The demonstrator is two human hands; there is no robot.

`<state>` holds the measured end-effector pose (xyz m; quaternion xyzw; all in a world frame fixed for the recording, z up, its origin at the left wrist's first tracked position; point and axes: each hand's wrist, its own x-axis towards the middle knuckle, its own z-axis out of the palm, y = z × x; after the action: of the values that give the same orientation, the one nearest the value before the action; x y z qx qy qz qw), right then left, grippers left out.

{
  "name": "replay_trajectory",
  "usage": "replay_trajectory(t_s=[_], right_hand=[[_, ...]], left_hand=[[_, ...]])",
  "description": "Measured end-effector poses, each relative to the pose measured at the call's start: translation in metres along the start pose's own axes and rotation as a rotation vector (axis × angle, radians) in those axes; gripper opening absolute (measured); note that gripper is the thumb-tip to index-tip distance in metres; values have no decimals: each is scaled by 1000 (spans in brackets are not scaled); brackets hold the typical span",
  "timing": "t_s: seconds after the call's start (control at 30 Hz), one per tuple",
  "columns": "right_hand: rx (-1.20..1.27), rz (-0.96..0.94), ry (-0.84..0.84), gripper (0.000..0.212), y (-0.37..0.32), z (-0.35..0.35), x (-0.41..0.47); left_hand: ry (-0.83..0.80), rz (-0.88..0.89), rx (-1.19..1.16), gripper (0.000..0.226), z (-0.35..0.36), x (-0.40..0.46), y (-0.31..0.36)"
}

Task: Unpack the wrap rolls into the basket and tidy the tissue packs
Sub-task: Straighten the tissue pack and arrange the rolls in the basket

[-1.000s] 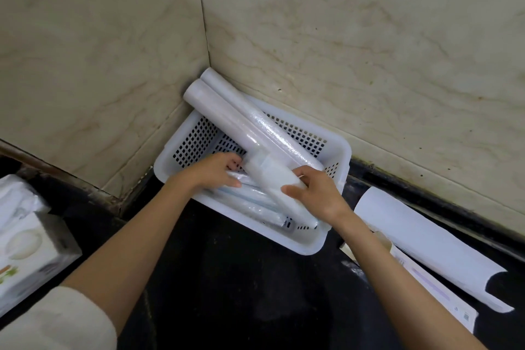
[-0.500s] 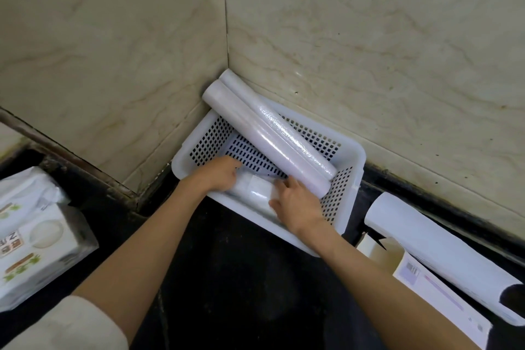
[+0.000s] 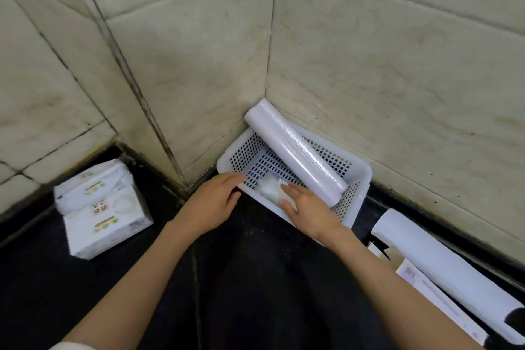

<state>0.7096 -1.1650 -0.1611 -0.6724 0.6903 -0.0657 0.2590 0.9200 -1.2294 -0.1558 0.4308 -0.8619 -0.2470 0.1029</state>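
Tissue packs (image 3: 99, 207) blurred; flat box (image 3: 437, 298) cut off.

Left hand (image 3: 211, 202) flat, fingers straight, right hand (image 3: 308, 209) flat, forearms extended

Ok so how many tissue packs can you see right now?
2. Both sit on the dark counter at the left: one tissue pack in front, the other tissue pack behind it against the wall. The picture is blurred, so more could be hidden behind them.

Black counter (image 3: 255, 278), basket (image 3: 360, 179), tissue packs (image 3: 102, 216)
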Motion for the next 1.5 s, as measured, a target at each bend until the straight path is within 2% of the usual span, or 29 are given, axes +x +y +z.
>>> replay_trajectory(t_s=[0.13, 0.2, 0.37, 0.5, 0.67, 0.87, 1.0, 1.1, 1.23, 1.3, 1.37, 1.5], right_hand=[[-25, -212, 141, 51, -58, -1, -24], [-49, -303, 150, 51, -88, 8, -30], [-134, -348, -60, 56, -141, 58, -25], [-235, -266, -242, 60, -166, 105, 2], [-321, -222, -340, 76, -181, 149, 30], [-402, -227, -448, 104, -191, 169, 64], [-426, -213, -475, 108, -190, 177, 74], [-446, -213, -469, 109, -190, 180, 75], [-421, -231, -463, 108, -188, 178, 74], [-420, -234, -466, 108, -188, 178, 74], [-412, -234, -460, 108, -188, 179, 74], [-411, -230, -466, 108, -187, 180, 76]], left_hand=[[47, -115, 100, 46, -19, -72, -15], [36, -213, 124, 48, -26, -105, -30], [-50, -490, 172, 64, -37, -170, -78], [-89, -619, 190, 78, -42, -186, -114], [-103, -611, 229, 94, -51, -172, -156], [-130, -539, 262, 103, -59, -133, -198], [-138, -474, 321, 104, -56, -125, -211], [-32, -431, 286, 103, -64, -126, -209], [253, -404, 216, 102, -104, -119, -215], [337, -430, 208, 99, -125, -107, -226], [319, -475, 219, 97, -134, -95, -238], [146, -546, 250, 89, -115, -92, -255]])
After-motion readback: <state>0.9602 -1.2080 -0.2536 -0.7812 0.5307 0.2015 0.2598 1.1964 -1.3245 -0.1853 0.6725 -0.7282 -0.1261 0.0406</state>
